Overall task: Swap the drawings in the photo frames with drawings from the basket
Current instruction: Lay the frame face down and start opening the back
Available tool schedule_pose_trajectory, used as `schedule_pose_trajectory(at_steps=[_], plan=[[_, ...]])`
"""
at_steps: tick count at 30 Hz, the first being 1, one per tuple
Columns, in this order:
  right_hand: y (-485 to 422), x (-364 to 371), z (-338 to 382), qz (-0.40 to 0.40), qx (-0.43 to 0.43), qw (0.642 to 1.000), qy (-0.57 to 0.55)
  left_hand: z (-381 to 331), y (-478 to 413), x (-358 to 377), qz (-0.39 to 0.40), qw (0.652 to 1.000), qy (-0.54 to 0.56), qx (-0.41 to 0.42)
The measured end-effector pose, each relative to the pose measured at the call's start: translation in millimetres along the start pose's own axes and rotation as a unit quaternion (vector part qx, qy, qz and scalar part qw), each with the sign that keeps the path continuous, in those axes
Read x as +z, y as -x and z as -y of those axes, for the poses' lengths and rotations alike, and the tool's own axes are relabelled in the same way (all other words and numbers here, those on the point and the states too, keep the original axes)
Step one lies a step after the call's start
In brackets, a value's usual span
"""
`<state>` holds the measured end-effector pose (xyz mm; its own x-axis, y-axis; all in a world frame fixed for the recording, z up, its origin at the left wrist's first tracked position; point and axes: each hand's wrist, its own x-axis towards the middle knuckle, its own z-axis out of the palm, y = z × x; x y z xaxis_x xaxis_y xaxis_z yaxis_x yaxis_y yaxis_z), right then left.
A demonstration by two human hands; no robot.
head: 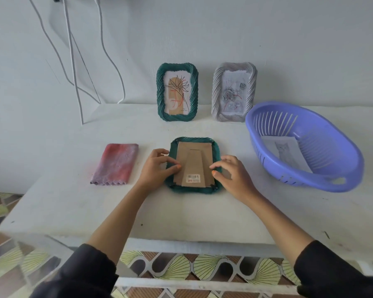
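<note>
Two grips on side edges of the face-down green frame (194,155): left hand (157,166), right hand (230,173); basket (336,151) well apart.

The person wears a dark, near-black top with long sleeves. The left sleeve (84,269) and the right sleeve (336,269) are of plain, soft, matt cloth. Their cuffs are loose and a little rumpled. They end well nearer the viewer than the flat frame (194,191), one to its left and one to its right. From cuff to wrist the forearms are bare. The left grip (157,166), at the flat frame's left side, has a left thumbnail (178,166) painted bright orange. The right grip (230,175), at its right side, has a right thumbnail (214,173) painted the same orange.
</note>
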<state>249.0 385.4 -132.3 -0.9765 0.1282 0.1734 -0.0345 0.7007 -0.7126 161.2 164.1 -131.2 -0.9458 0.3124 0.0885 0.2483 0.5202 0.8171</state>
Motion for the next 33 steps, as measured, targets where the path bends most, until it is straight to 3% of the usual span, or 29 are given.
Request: schedule_pose_trajectory(at_steps=[9, 33], plan=[[35.8, -6.2, 1.1, 0.044, -0.022, 0.999, -0.018, -3.4, 35.0, -20.4, 0.115, 0.993, -0.002, 0.037], [31.4, -7.2, 3.3, 0.077, -0.036, 0.996, 0.028, -7.9, 38.1, -16.6, 0.128, 0.990, -0.048, 0.016]])
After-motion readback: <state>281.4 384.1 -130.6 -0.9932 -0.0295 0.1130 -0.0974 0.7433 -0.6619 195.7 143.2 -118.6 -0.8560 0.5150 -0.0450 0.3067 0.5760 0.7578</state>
